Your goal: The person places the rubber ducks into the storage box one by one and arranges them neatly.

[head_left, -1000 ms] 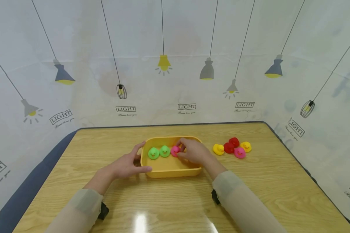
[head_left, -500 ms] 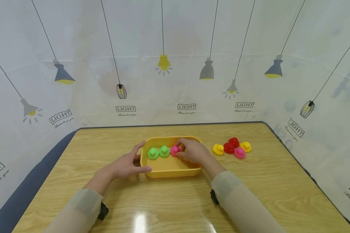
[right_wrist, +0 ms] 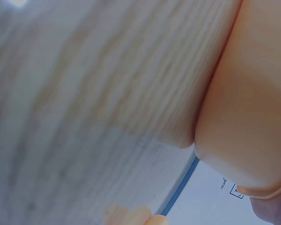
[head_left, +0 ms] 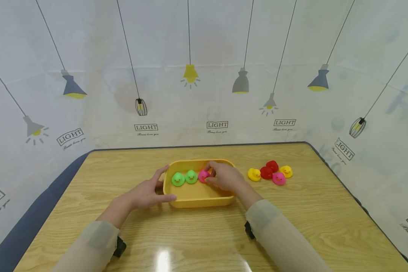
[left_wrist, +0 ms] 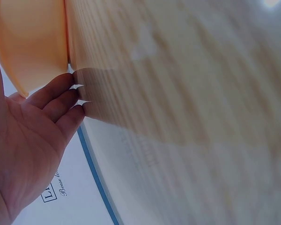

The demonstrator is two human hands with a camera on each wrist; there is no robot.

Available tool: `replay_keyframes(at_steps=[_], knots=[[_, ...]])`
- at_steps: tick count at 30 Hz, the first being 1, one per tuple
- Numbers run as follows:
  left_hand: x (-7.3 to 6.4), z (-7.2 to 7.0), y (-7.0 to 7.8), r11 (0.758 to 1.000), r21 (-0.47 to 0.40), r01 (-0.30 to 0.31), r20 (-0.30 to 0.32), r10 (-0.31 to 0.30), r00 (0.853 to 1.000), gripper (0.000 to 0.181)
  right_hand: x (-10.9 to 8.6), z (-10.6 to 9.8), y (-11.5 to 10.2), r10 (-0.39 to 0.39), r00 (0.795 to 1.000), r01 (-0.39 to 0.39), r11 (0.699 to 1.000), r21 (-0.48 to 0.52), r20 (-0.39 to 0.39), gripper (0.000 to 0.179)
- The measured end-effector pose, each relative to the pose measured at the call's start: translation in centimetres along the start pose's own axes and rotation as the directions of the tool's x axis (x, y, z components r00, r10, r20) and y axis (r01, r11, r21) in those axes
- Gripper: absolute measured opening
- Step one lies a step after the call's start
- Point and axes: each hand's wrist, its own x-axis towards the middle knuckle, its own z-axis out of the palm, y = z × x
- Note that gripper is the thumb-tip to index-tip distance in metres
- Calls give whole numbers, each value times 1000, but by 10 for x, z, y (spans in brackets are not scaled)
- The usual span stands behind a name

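A yellow plastic tray (head_left: 204,203) stands in the middle of the wooden table. My left hand (head_left: 146,193) holds its left end, with the thumb along the front rim and a finger at the back corner. In the left wrist view, the other fingers (left_wrist: 61,104) of that hand reach down beside the tray's wall. Two green rubber ducks (head_left: 178,179) sit in the left half of the tray. To their right, my right hand (head_left: 225,176) pinches a pink rubber duck (head_left: 203,175) between thumb and fingers, low inside the tray. The right hand partly covers this duck.
Right of the tray lies a cluster of rubber ducks: a yellow duck (head_left: 254,174), two red ones (head_left: 266,173), a pink duck (head_left: 279,178) and another yellow duck (head_left: 286,171). A cloth wall (head_left: 190,132) printed with lamps borders the table's back and sides.
Almost nothing differs; both hands keep their places on the tray and on the pink duck. The whole view has shifted very slightly.
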Motion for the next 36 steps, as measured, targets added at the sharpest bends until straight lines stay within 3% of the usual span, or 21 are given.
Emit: replay_keyframes(at_steps=[18,30,36], knots=[[1,0,-2,1000,9,-1,-2,1,1000,122,-1,-2,-1,21,1000,-21,1000,13,13,32],[0,-1,-1,1000,7,-3,1,3,1000,123,-3,-4,-1,5,1000,-4,997,81,-10,37],[0,0,-2,1000,7,-1,-2,1,1000,122,-4,-6,2,-33,998,45,972,232,-54,34]])
